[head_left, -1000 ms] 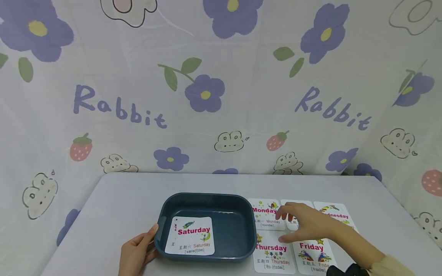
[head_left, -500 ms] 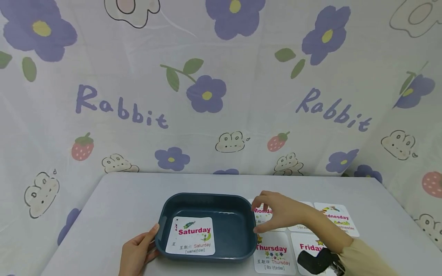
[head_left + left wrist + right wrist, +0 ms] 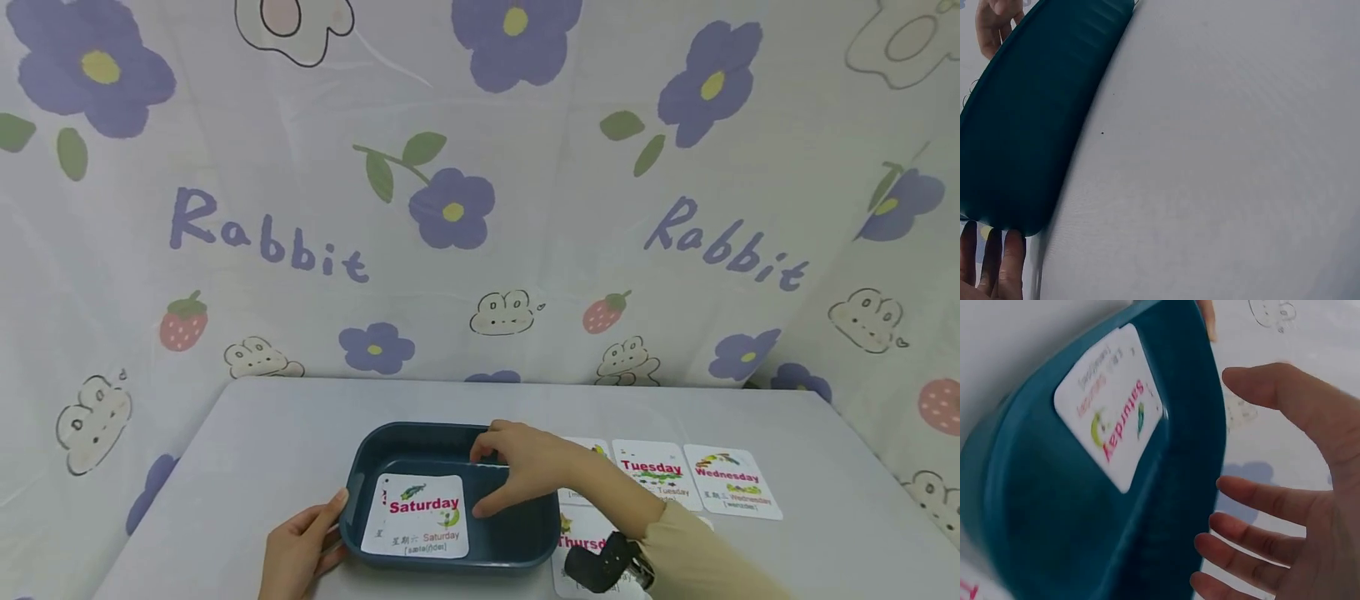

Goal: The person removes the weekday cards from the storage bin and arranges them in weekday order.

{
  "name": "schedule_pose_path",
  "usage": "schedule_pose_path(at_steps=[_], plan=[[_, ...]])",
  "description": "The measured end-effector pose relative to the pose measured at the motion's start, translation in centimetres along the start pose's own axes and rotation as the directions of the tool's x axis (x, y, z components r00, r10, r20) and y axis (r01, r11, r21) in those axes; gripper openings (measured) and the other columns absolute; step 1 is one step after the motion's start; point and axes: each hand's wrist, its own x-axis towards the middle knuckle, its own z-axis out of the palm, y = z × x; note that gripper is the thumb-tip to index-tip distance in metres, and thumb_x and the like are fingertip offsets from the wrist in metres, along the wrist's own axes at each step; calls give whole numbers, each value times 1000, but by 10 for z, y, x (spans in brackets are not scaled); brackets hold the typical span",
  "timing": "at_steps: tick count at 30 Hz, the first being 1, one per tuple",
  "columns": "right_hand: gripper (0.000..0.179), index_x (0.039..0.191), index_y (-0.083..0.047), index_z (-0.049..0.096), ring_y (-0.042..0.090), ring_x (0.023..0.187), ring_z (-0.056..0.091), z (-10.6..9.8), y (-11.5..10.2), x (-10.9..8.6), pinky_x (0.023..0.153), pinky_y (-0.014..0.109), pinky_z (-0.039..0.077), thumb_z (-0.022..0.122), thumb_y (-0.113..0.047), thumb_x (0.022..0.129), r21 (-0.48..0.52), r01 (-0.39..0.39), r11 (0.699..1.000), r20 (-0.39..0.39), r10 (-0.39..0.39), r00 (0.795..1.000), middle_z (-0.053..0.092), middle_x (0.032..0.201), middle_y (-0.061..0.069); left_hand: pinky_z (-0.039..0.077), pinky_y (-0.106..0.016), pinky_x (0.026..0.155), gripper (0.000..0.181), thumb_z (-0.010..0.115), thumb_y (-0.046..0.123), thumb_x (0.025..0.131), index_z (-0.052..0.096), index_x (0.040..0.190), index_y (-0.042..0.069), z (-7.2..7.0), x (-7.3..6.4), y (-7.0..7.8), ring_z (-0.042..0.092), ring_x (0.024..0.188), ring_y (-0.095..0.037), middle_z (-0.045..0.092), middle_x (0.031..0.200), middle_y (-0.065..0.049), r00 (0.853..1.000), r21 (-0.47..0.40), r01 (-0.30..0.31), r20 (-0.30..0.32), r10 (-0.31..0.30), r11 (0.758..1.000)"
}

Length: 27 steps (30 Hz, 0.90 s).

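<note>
A dark teal tray [image 3: 517,525] rests on the table. In its left half lies a white card printed "Saturday" [image 3: 423,529], with the edge of another card showing beneath. My left hand [image 3: 300,542] holds the tray's left end, thumb at the rim; in the left wrist view its fingers [image 3: 1011,265] touch the outer end wall. Over the tray's right half hovers my right hand [image 3: 528,467], thumb and fingers spread apart, just right of the Saturday card. Nothing is between its fingers; the right wrist view shows the same gap.
Right of the tray lie several weekday cards: "Tuesday" [image 3: 652,479], "Wednesday" [image 3: 727,479] and a partly covered "Thursday" [image 3: 573,558]. My right sleeve and a black wrist device [image 3: 607,562] hide others. A patterned cloth [image 3: 480,208] hangs behind the table.
My right hand has moved left from above the weekday cards to over the tray, fingers still spread. Tuesday and Wednesday are now uncovered. The left hand stays at the tray.
</note>
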Motion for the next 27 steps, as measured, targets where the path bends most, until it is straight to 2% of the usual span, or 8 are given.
schedule_pose_path(at_steps=[8, 17, 22, 27], plan=[[52, 107, -13, 63, 15, 84, 49, 6, -17, 22, 69, 24, 46, 77, -43, 67, -8, 32, 999, 7, -32, 999, 55, 100, 2, 56, -34, 63, 79, 75, 57, 64, 61, 106, -8, 0, 1, -1, 68, 72, -17, 70, 88, -11, 1000, -13, -5, 3, 5, 1000], [50, 108, -13, 63, 11, 82, 46, 12, -19, 34, 67, 21, 44, 77, -40, 68, 15, 30, 999, 18, -31, 999, 55, 100, 2, 56, -34, 64, 75, 74, 55, 67, 62, 106, -7, -1, 3, -1, 69, 74, -17, 69, 90, -11, 1000, -7, -5, 3, 5, 1000], [52, 109, -10, 63, 12, 86, 49, 18, -17, 41, 72, 23, 46, 77, -41, 69, 12, 35, 999, 22, -35, 999, 56, 100, 2, 57, -32, 63, 73, 74, 55, 67, 62, 105, -7, -1, 4, -2, 68, 72, -15, 69, 86, -8, 1000, -8, -1, 2, 1, 1000], [54, 112, -11, 62, 11, 91, 51, 32, -18, 48, 83, 26, 49, 76, -42, 70, -52, 7, 999, 53, -5, 999, 56, 102, 1, 56, -31, 63, 73, 74, 55, 67, 63, 105, -7, -1, 4, -2, 67, 71, -14, 69, 85, -7, 1000, -5, -5, -1, 5, 1000]])
